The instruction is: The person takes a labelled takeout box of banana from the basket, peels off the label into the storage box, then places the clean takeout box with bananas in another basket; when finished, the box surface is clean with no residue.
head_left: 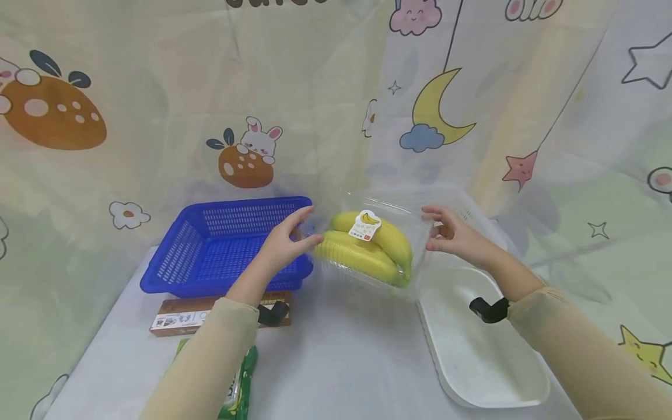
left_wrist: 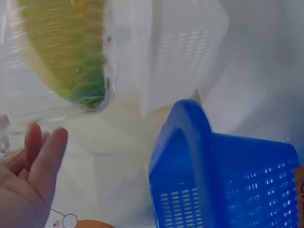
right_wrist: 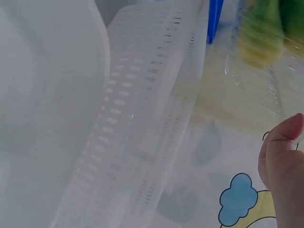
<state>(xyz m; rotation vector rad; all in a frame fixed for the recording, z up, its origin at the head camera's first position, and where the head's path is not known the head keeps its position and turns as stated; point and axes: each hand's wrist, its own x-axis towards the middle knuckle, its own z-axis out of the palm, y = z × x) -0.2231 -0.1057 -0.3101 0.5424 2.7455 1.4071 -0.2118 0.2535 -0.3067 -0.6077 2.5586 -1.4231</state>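
Note:
A clear plastic box (head_left: 385, 204) with yellow bananas (head_left: 357, 256) inside is held above the table, tilted down toward the right. A white label (head_left: 364, 226) with a banana picture sits on its top. My left hand (head_left: 283, 244) grips the box's left end between thumb and fingers. At the right end, my right hand (head_left: 462, 236) pinches the box edge. Only part of the left hand (left_wrist: 28, 185) shows in the left wrist view, and the right wrist view cuts off the right hand (right_wrist: 282, 161) at its border.
A blue basket (head_left: 181, 248) stands at the left, with a brown carton (head_left: 178, 306) before it. A green packet (head_left: 244, 385) lies partly under the left sleeve. To the right is a white tub (head_left: 472, 344), and a white perforated basket (head_left: 469, 207) stands behind the box.

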